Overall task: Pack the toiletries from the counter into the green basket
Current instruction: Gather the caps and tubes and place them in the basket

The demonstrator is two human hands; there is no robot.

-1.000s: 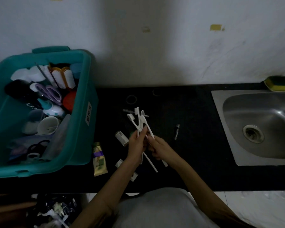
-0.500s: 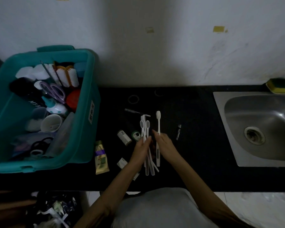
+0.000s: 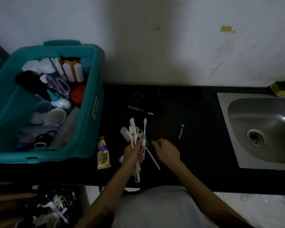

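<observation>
My left hand grips a bundle of several white toothbrushes, heads pointing away from me, above the black counter. My right hand hovers just to the right of the bundle with loosely curled fingers and holds nothing. The green basket stands at the left end of the counter, filled with bottles, brushes, scissors and a cup. A small tube lies beside the basket. A small bottle lies partly hidden behind the toothbrushes.
A slim metal tool, a small metal piece and two hair ties lie on the counter. A steel sink is at the right, with a sponge behind it. Clutter sits on the floor at lower left.
My right hand has let go of the toothbrush it held; that brush is now in the bundle in my left hand. The right hand has drawn away to the right.
</observation>
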